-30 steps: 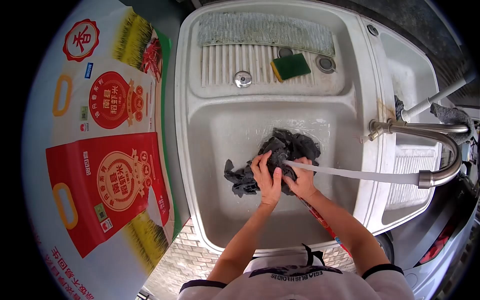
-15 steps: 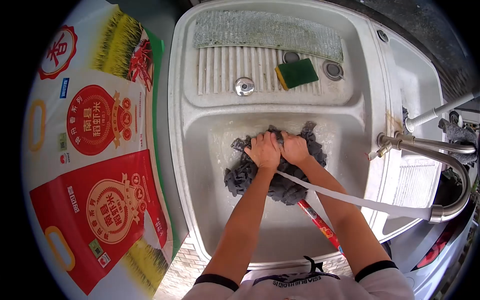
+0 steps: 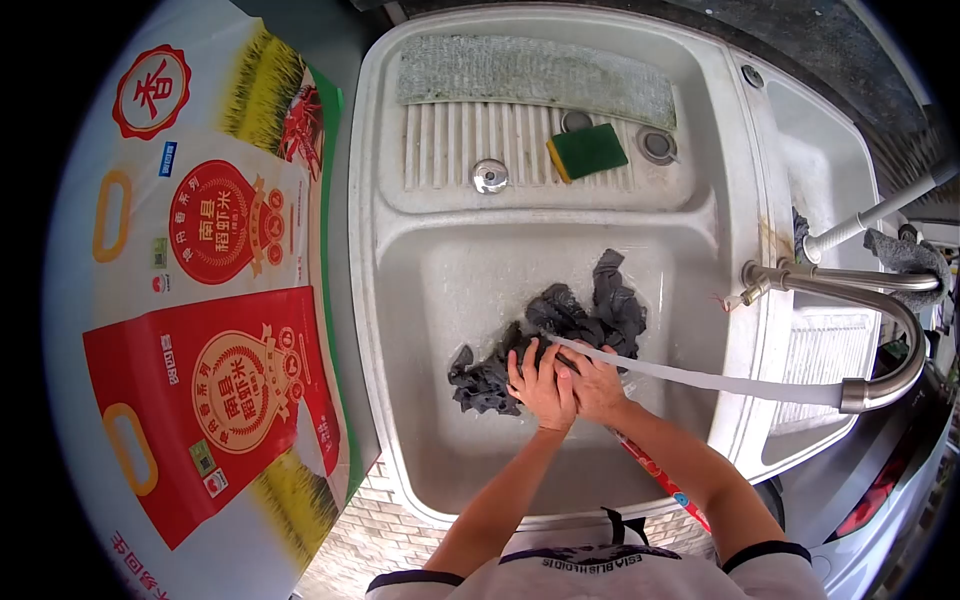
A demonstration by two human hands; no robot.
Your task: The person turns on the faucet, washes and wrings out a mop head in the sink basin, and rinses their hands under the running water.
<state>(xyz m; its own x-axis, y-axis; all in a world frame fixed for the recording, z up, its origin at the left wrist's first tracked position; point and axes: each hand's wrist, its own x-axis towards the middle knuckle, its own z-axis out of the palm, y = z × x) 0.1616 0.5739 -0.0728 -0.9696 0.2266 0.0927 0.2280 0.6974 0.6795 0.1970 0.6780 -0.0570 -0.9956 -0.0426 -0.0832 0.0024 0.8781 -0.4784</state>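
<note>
Pressing the bare, spread-fingered left hand (image 3: 545, 390) and adjoining right hand (image 3: 597, 386) onto crumpled dark-grey cloth (image 3: 562, 310) at frame centre, hiding any pinch underneath, seemingly rinsing under white running water (image 3: 720, 381), likely needing steady pressure next.

Bright, even, daylight-like light; source direction unclear. Left hand (image 3: 543, 388) and right hand (image 3: 598, 386) well exposed, fairly sharp. Dark cloth (image 3: 618, 310) at hands: folds losing detail. Water stream (image 3: 720, 381) right of hands: smeared white. Glints on faucet (image 3: 905, 325) right, chrome fitting (image 3: 490, 176) beyond hands. Fisheye bows sink rim (image 3: 372, 300) around hands; corners black; far-left edge stretched, soft.
</note>
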